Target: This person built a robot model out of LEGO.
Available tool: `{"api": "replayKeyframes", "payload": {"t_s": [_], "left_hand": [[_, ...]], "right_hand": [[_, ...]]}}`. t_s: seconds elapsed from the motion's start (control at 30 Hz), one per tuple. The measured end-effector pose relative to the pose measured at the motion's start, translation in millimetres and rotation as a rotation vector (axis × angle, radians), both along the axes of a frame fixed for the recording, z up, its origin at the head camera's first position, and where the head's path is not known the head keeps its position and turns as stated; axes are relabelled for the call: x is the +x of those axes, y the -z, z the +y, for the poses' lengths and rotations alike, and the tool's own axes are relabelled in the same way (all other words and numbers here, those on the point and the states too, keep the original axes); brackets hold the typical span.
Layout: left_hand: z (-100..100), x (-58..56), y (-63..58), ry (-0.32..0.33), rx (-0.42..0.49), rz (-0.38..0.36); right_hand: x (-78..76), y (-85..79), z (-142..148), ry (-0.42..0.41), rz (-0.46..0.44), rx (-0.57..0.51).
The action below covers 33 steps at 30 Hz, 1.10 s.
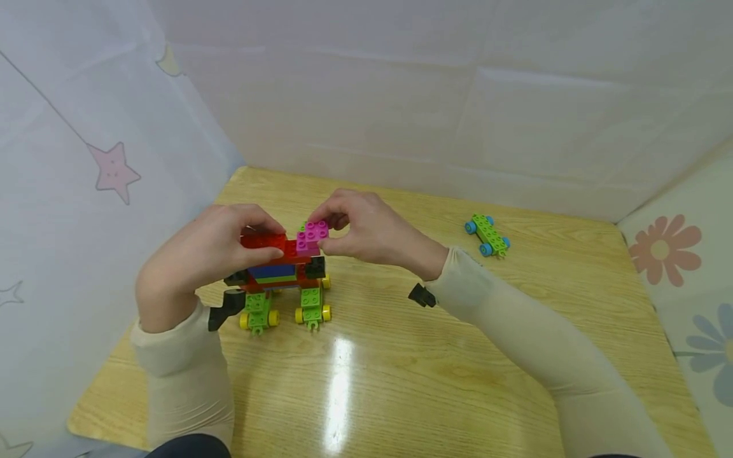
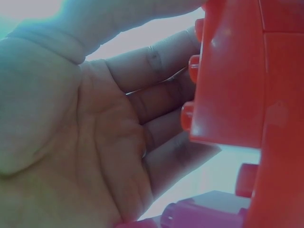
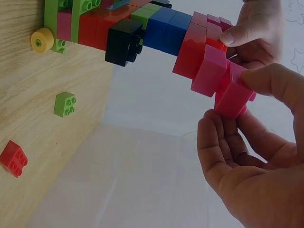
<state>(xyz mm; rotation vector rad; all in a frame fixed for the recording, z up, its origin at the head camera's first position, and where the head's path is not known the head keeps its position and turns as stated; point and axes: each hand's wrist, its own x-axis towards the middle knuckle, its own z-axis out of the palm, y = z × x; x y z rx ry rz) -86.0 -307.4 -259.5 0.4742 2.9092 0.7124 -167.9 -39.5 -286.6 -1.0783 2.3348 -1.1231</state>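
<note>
A tall model of toy building bricks stands at the left of the table, on green wheeled bases with yellow wheels. Blue bricks form its middle, and black bricks jut from the sides. At its top, my left hand grips a red brick between thumb and fingers. My right hand pinches a pink brick at the model's right end, against another pink brick. In the left wrist view, the left palm faces the red bricks.
A green wheeled base with blue wheels sits apart at the table's right. A loose green brick and a loose red brick lie on the wooden table. Pale cloth hangs behind the table and at its sides.
</note>
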Motion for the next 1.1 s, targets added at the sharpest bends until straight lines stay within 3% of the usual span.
{"api": "replayKeyframes", "payload": {"t_s": [0.57,1.1], "left_hand": [[1.5,-2.6,0.8,0.004,0.008,0.000],[1.9,-1.7,0.2,-0.002,-0.001,-0.010]], "right_hand": [[3.1,-3.2,0.4,0.027,0.047,0.045],[0.1,-11.4,-2.3,-0.044,0.145,0.142]]}}
